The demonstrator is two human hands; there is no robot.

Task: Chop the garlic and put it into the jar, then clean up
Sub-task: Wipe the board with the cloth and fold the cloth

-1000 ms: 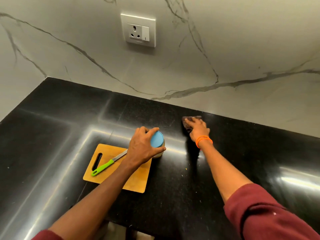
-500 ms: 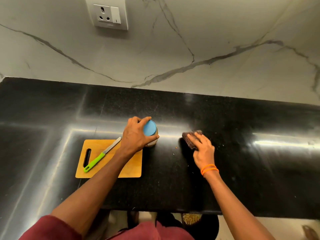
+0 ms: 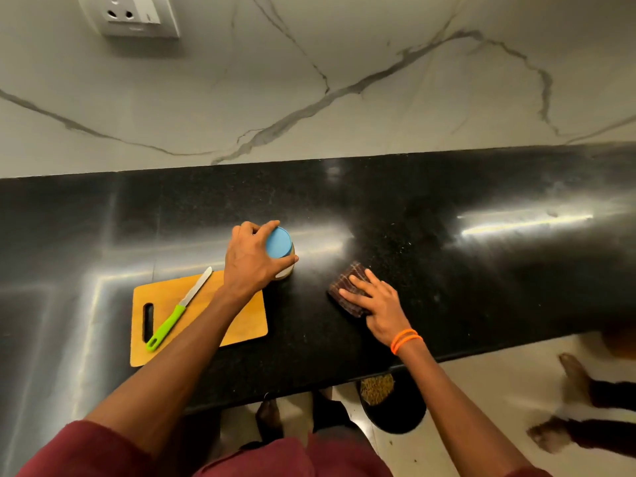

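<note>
- On the black counter [image 3: 447, 270], just right of the cutting board [image 3: 206, 325], left hand [image 3: 251, 263] grips the blue-lidded jar [image 3: 280, 249]
- Right hand [image 3: 382, 308], fingers straight, presses a dark cloth [image 3: 344, 287] nearby

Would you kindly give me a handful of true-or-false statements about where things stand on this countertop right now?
1. The left hand grips the jar by its blue lid. True.
2. The knife lies on the bare countertop. False: it lies on the cutting board.
3. The right hand presses flat fingers on the cloth. True.
4. The jar is open. False: the lid is on.
5. The cloth lies on the cutting board. False: it lies on the countertop, right of the jar.
</note>
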